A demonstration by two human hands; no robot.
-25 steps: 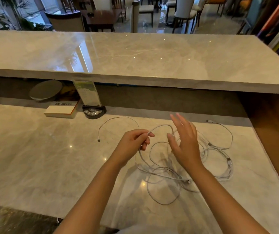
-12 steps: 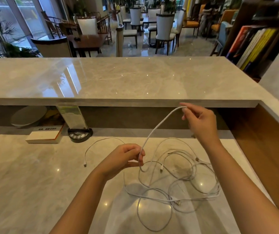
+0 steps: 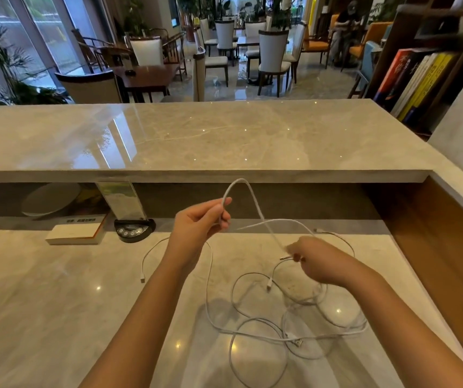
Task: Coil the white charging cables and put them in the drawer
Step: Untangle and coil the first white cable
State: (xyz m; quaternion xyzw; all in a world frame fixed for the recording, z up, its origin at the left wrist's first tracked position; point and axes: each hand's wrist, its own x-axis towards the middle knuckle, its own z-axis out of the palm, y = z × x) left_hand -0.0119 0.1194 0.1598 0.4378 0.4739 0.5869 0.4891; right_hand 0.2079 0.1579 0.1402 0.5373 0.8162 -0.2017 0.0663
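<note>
Half a second ago the left hand (image 3: 199, 222) pinched the white charging cable (image 3: 248, 189) low over the desk (image 3: 56, 303); now it has risen, its fingers (image 3: 219, 217) clamped on the strand with a loop arching just above them. The right hand (image 3: 317, 259) has dropped from high to near the desk, blurred, fingers curled seemingly around the same strand, so the first coil turn is being formed. Below and between both hands, the remaining white cables (image 3: 266, 331) lie in a loose tangle, uncoiled.
</note>
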